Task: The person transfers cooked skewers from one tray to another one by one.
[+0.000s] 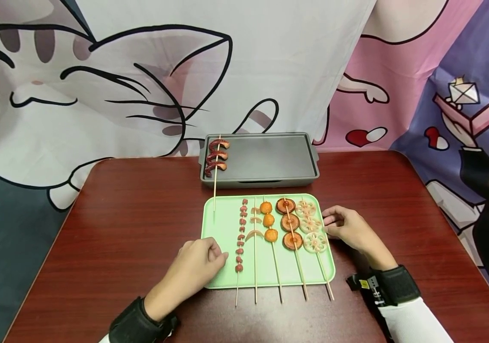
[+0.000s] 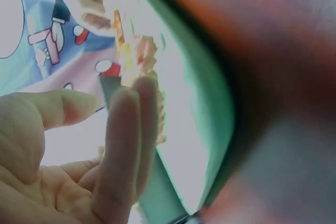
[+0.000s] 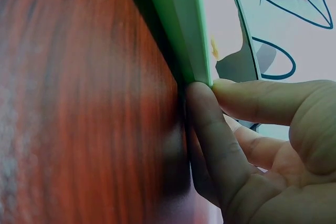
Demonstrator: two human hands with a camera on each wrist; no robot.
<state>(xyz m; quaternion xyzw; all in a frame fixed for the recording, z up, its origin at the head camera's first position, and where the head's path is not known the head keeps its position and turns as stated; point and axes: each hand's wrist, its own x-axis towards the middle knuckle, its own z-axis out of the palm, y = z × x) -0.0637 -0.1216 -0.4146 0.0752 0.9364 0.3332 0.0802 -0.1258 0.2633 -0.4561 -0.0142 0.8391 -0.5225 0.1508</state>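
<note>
Grey griddle pan (image 1: 265, 159) sits behind the green tray (image 1: 220, 228) w/ one octopus skewer (image 1: 216, 164) on it; five more skewers lie across tray, on red-brown table (image 1: 120, 214). Left hand (image 1: 199, 264) rests on tray's left edge, fingers loosely curled, holding nothing. Right hand (image 1: 347, 227) pinches tray's right rim, thumb on top. No readable writing.

Head camera looks down over table (image 1: 120, 214); wrist cameras sit close, low; all share green tray (image 1: 218, 228).
</note>
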